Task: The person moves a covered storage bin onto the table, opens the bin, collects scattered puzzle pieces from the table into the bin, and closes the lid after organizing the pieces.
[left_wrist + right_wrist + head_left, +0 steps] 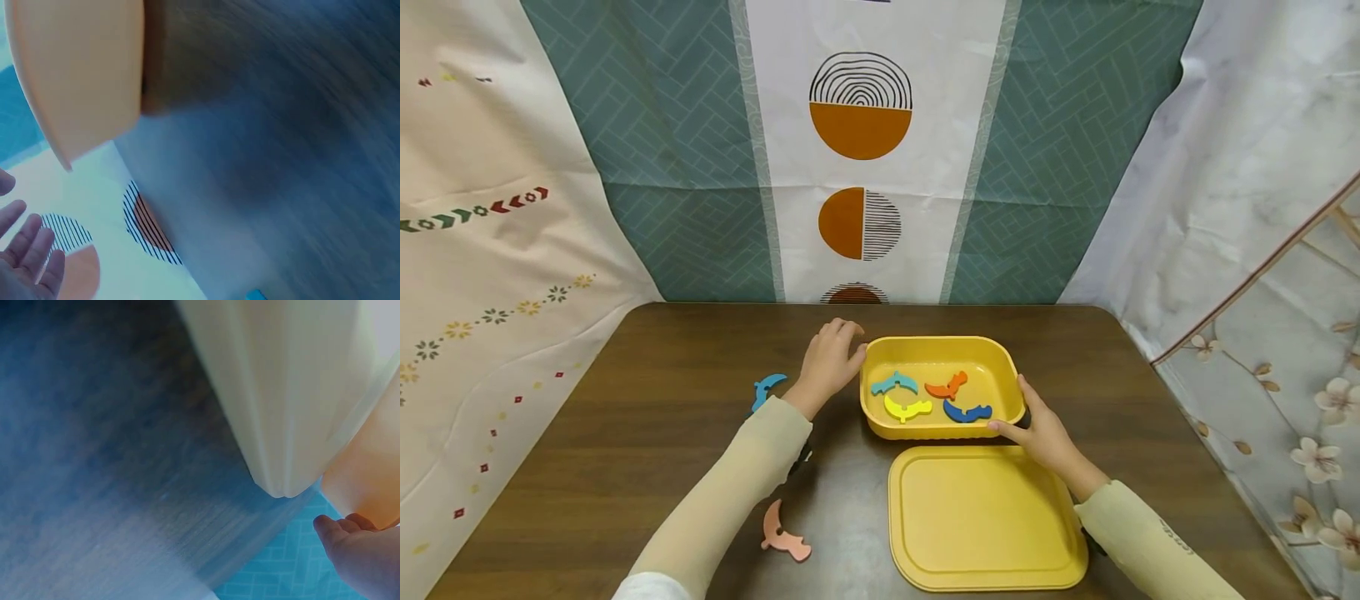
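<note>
A yellow box (938, 432) holds several flat, curved pieces with small knobs: a teal piece (895, 382), a yellow piece (907, 408), an orange piece (947, 386) and a dark blue piece (967, 412). At its near right corner my right hand (1037, 429) grips the box, thumb on the near side and fingers along the right wall. My left hand (831, 362) is beside the left rim with fingers loosely bent. In the left wrist view, the left hand (28, 262) appears apart from the box wall (81, 75), holding nothing.
A yellow lid (988, 521) lies flat in front of the box, partly under the right forearm. Left of the left arm is a blue curved piece (767, 389); a pink one (785, 533) lies nearer. Patterned cloth (865, 283) hangs behind the wooden table (647, 433).
</note>
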`<action>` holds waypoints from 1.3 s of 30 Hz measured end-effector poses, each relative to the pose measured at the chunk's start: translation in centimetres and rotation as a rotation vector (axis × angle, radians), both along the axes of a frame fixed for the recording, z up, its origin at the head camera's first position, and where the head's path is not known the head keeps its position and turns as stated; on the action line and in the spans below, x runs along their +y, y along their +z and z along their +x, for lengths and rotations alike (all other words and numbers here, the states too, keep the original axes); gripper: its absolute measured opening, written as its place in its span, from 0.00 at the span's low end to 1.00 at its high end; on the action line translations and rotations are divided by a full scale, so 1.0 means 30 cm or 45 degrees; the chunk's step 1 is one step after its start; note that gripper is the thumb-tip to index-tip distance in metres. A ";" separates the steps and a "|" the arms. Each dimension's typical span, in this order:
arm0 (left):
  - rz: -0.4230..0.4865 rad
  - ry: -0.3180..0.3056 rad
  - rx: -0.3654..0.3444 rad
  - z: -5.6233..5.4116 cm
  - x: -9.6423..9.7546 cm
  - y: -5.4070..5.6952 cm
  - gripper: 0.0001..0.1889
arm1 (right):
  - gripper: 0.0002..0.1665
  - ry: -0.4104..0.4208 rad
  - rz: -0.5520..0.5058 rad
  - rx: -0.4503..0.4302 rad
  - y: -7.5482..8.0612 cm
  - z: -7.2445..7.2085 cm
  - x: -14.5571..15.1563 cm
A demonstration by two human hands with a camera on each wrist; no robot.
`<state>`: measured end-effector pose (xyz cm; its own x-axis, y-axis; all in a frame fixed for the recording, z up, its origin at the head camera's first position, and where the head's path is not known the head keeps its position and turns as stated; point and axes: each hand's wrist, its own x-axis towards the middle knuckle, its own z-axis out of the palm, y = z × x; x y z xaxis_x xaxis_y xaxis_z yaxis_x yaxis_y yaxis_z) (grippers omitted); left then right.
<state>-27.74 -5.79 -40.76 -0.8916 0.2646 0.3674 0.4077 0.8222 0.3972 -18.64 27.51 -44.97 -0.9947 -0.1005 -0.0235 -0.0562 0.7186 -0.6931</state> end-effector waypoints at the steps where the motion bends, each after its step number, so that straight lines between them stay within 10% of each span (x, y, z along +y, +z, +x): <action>1: 0.002 0.020 0.000 -0.002 -0.012 -0.004 0.12 | 0.62 0.000 0.000 0.000 0.000 0.000 -0.001; 10: 0.030 0.157 0.004 -0.014 -0.142 -0.062 0.16 | 0.62 0.004 -0.003 0.010 0.004 0.006 -0.005; 39: 0.011 0.451 -0.440 0.059 -0.368 -0.143 0.21 | 0.62 0.009 -0.019 -0.008 0.005 0.007 -0.002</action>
<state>-25.97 -16.83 -45.04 -0.9963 -0.0784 0.0351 -0.0530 0.8823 0.4676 -18.42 27.46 -44.82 -0.9938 -0.1076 -0.0279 -0.0569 0.7079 -0.7040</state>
